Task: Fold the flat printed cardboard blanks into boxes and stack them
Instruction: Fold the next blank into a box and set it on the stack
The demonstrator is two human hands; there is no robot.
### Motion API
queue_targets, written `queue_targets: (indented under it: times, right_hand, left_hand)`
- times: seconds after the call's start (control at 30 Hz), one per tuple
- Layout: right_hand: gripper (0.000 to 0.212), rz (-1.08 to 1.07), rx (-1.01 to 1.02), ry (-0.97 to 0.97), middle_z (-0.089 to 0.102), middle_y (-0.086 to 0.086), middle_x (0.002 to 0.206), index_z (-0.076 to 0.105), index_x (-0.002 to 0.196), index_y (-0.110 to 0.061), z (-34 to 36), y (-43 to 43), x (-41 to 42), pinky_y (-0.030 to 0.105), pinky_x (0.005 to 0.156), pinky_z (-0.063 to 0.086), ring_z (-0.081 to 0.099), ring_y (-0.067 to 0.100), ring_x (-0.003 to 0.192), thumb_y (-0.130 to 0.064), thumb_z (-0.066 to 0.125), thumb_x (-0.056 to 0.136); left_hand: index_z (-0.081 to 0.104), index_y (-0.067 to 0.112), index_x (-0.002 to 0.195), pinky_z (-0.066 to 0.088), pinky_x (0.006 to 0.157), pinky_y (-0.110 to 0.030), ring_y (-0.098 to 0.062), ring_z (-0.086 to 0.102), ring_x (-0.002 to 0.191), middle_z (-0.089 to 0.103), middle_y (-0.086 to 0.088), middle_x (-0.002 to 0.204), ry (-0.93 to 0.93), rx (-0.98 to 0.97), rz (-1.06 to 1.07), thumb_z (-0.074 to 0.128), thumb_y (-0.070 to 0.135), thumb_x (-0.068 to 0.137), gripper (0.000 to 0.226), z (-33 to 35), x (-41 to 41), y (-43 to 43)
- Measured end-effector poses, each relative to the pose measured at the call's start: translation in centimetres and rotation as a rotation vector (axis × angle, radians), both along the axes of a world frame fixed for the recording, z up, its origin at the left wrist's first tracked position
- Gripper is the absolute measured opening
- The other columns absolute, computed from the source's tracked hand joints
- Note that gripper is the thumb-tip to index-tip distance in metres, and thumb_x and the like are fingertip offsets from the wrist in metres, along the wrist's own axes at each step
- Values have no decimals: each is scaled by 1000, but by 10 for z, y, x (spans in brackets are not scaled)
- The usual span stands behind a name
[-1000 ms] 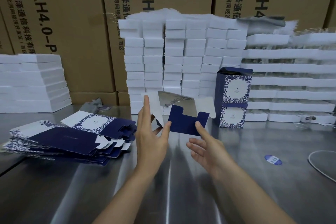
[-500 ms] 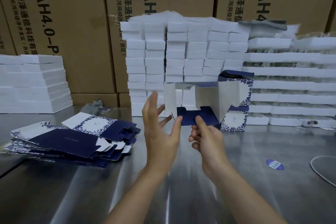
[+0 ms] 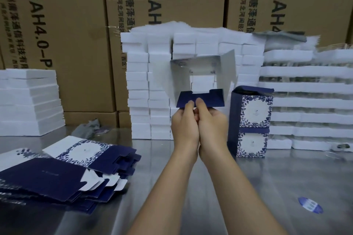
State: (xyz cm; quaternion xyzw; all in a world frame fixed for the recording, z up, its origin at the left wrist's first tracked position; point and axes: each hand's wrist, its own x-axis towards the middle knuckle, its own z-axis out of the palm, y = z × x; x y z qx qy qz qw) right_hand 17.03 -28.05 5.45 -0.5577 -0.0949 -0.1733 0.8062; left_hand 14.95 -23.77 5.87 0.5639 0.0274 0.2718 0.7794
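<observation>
I hold a half-formed box (image 3: 202, 74) up in the air at the centre, its open end facing me so the silvery inside shows. My left hand (image 3: 185, 122) and my right hand (image 3: 211, 122) press together below it, both thumbs pinching its navy bottom flap (image 3: 208, 99). A pile of flat navy and white floral blanks (image 3: 63, 173) lies on the steel table (image 3: 248, 187) at the left. Two finished boxes (image 3: 252, 122) stand stacked one on the other just right of my hands.
White foam blocks (image 3: 149, 89) are stacked in a wall behind my hands, with more white stacks at the left (image 3: 28, 101) and right (image 3: 309, 101). Brown printed cartons (image 3: 72, 34) fill the background. A blue oval sticker (image 3: 310, 204) lies on the table at the right.
The blank has been opened into a box tube and raised. My hands, apart a second ago, have come together and both grip the navy bottom flap.
</observation>
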Motion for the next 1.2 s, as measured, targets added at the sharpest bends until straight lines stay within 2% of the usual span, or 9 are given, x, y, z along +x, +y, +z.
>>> queue_targets:
  times: [0.07, 0.27, 0.43, 0.53, 0.63, 0.77, 0.97, 1.1, 1.2]
  right_hand:
    - [45, 58, 1, 33, 69, 14, 66, 68, 68, -2, -7, 2, 2, 33, 64, 54, 65, 20, 62, -36, 72, 97]
    - [29, 158, -19, 90, 59, 7, 66, 62, 76, 8, -11, -6, -5, 30, 57, 45, 57, 19, 63, -19, 62, 89]
    - [43, 122, -28, 70, 55, 0, 52, 57, 48, -16, -8, -10, -6, 21, 45, 43, 53, 14, 48, -15, 60, 91]
    - [48, 98, -11, 51, 53, -3, 49, 52, 41, -18, -9, -10, -6, 21, 46, 41, 49, 13, 45, -14, 61, 88]
    - [47, 112, -23, 87, 52, -3, 49, 51, 40, -17, -8, -11, -7, 27, 54, 41, 48, 14, 46, -17, 60, 86]
    - [53, 102, 35, 130, 60, -1, 52, 56, 40, -18, -9, -13, -7, 35, 63, 43, 54, 15, 48, -29, 55, 91]
    - [45, -38, -9, 161, 52, -6, 46, 50, 52, -17, -9, -7, -8, 40, 68, 41, 49, 22, 58, -21, 49, 97]
    - [53, -3, -52, 179, 54, -10, 46, 57, 44, -22, -9, -6, -12, 34, 62, 39, 50, 16, 52, -25, 50, 97]
    - [47, -90, -11, 148, 47, -10, 46, 55, 48, -26, -8, -7, -17, 39, 63, 39, 45, 23, 59, -24, 49, 94]
  left_hand:
    - [59, 23, 49, 45, 65, -33, -17, 58, 59, 59, 7, 55, 17, -11, 35, 58, 30, 100, 51, -6, 2, -1]
    - [58, 14, 64, 44, 52, -25, -7, 60, 50, 59, 11, 50, 54, -17, 57, 52, 16, 100, 37, -8, -9, -8]
    - [66, 19, 53, 53, 66, -34, -21, 70, 68, 72, -1, 65, 70, -120, 11, 57, 31, 101, 50, -4, -14, -11]
    - [63, 16, 60, 49, 61, -32, -22, 67, 66, 68, 0, 60, 100, -133, 24, 54, 24, 102, 44, -4, -12, -12]
    - [61, 12, 66, 47, 53, -28, -17, 63, 59, 64, 4, 54, 114, -92, 40, 51, 20, 102, 38, -6, -12, -13]
    - [66, 8, 73, 53, 66, -38, -26, 69, 70, 72, -7, 70, 121, -79, 37, 49, 24, 103, 38, -10, -8, -15]
    - [50, 20, 51, 47, 62, -32, -21, 60, 60, 57, 4, 55, 100, -168, 76, 58, 28, 98, 48, -15, -5, -10]
    - [58, 12, 69, 49, 59, -28, -15, 70, 65, 63, 4, 63, 56, -222, 102, 51, 19, 99, 32, -16, -3, -11]
    - [61, 12, 76, 48, 60, -28, -18, 68, 76, 64, 2, 70, 58, -226, 167, 49, 20, 102, 30, -17, -2, -11]
